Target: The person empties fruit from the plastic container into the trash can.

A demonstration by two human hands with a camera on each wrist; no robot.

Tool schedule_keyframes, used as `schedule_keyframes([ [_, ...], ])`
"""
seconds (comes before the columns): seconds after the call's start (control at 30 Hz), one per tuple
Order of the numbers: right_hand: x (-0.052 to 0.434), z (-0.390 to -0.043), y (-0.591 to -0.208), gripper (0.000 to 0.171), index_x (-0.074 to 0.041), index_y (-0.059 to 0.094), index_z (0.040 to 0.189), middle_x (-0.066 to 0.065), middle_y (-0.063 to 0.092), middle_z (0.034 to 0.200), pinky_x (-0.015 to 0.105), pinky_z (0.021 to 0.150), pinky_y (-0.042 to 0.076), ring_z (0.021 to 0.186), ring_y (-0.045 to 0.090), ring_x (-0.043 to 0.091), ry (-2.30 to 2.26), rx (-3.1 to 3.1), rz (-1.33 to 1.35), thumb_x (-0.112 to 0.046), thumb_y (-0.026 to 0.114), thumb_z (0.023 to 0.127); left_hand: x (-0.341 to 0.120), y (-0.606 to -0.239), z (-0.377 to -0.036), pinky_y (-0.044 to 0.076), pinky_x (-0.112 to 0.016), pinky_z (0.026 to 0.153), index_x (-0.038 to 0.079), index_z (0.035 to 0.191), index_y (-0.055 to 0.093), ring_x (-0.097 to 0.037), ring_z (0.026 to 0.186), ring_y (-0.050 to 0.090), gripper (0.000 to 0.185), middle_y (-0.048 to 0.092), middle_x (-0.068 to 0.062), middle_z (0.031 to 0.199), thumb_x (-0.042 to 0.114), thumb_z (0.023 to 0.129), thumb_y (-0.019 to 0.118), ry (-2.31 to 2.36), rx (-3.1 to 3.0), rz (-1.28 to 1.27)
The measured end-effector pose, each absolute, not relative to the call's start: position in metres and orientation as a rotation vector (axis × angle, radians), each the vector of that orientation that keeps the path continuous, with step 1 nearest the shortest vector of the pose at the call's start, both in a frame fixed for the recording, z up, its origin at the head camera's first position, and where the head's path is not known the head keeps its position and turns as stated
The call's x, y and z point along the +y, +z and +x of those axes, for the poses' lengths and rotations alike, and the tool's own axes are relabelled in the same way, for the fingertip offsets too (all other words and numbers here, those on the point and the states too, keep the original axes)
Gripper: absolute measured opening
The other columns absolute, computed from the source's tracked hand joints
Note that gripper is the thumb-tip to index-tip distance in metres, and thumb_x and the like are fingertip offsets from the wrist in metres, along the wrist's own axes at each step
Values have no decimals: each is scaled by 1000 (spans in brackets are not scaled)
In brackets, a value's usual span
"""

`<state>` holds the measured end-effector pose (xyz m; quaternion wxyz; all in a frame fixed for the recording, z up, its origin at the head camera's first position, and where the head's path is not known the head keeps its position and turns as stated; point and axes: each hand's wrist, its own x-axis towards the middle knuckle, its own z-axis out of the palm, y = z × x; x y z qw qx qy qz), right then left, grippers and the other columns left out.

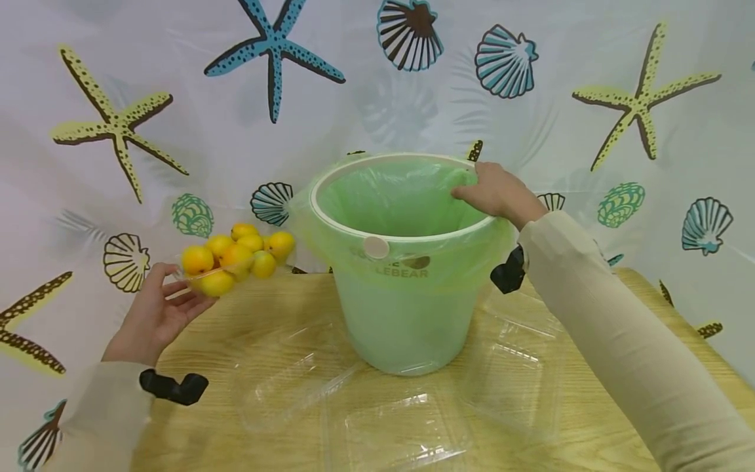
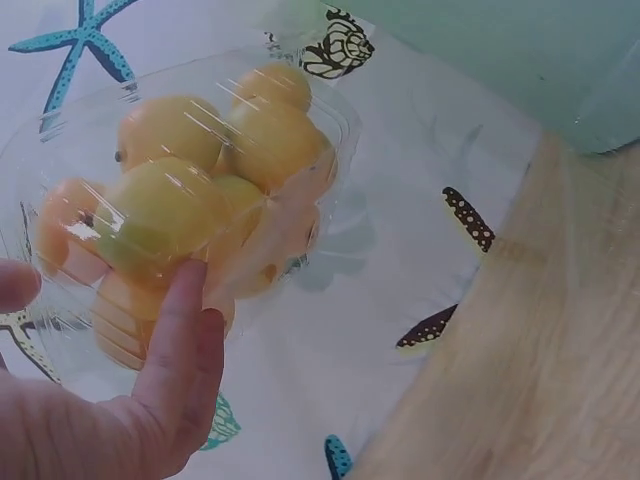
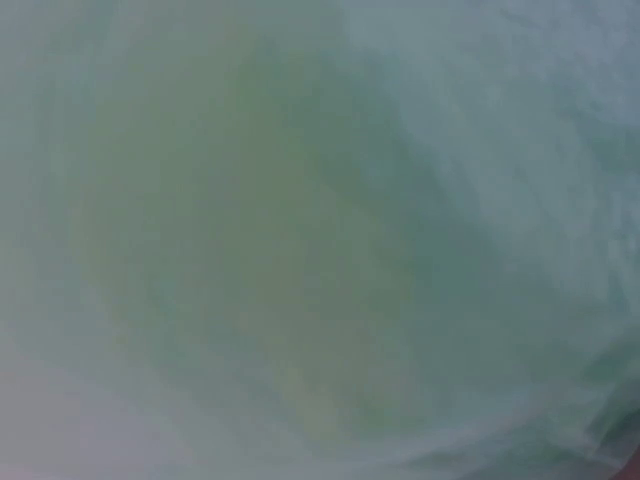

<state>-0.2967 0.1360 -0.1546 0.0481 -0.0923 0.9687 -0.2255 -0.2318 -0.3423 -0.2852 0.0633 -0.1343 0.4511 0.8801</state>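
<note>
My left hand point(image 1: 165, 308) holds a clear plastic box point(image 2: 345, 130) of small yellow-orange fruits point(image 1: 236, 255), left of a bin and above the table. In the left wrist view its fingers point(image 2: 180, 330) press against the box's side. A pale green bin point(image 1: 407, 328) with a white rim stands upright, lined with a thin green plastic bag point(image 1: 383, 196) folded over the rim. At the bin's right side, my right hand point(image 1: 498, 190) grips the rim, thumb on the inner side; its other fingers are mostly hidden. Only blurred green shows in the right wrist view.
Clear plastic trays lie around the bin on the wooden table point(image 1: 206, 419): one left point(image 1: 289, 380), one in front point(image 1: 395, 426), one right point(image 1: 513, 373). Behind hangs a white cloth point(image 1: 366, 98) printed with starfish and shells.
</note>
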Motion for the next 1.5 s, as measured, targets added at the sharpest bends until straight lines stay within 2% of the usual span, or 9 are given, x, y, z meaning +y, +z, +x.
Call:
schedule_keyframes([
  [0.17, 136, -297, -154, 77, 3, 6, 151, 23, 10, 158, 54, 114, 23, 144, 17, 41, -680, 2951, -271, -38, 42, 97, -340, -267, -234, 56, -33, 85, 21, 127, 19, -17, 97, 53, 49, 27, -3, 120, 35, 95, 53, 2648, 1411, -408],
  [0.5, 136, -296, -152, 77, 2, 5, 152, 23, 9, 158, 55, 114, 23, 144, 17, 41, -682, 2946, -274, -38, 42, 98, -340, -228, -238, 53, -33, 90, 27, 136, 12, -16, 110, 45, 58, 23, 0, 128, 35, 95, 52, 2718, 1319, -325],
  [0.87, 136, -294, -150, 77, 0, 3, 152, 22, 7, 158, 56, 114, 22, 144, 14, 41, -692, 2949, -279, -39, 41, 98, -339, -201, -235, 50, -32, 95, 30, 139, 11, -20, 107, 52, 61, 26, 0, 129, 35, 94, 52, 2756, 1248, -258],
  [0.97, 137, -295, -150, 77, 0, 3, 152, 22, 6, 158, 56, 114, 22, 144, 14, 42, -692, 2950, -275, -39, 41, 97, -335, -191, -237, 49, -30, 96, 31, 140, 11, -18, 111, 50, 63, 26, 1, 131, 37, 94, 53, 2755, 1260, -255],
  [1.1, 138, -295, -151, 76, 0, 5, 152, 22, 9, 158, 56, 114, 22, 144, 16, 42, -702, 2949, -274, -38, 41, 97, -329, -181, -240, 47, -29, 99, 29, 142, 11, -15, 121, 42, 67, 26, 1, 133, 40, 93, 55, 2739, 1286, -258],
  [1.27, 137, -294, -152, 77, 0, 4, 152, 22, 7, 158, 56, 114, 22, 144, 14, 41, -717, 2939, -269, -38, 41, 97, -317, -172, -243, 43, -27, 103, 28, 147, 2, -13, 128, 33, 75, 23, 1, 138, 41, 93, 54, 2702, 1312, -229],
  [1.5, 134, -294, -154, 78, 0, 1, 152, 22, 4, 159, 56, 114, 21, 145, 12, 41, -721, 2923, -270, -38, 41, 98, -294, -164, -245, 43, -28, 103, 26, 148, -3, -14, 130, 31, 81, 20, -1, 143, 40, 93, 54, 2701, 1317, -169],
])
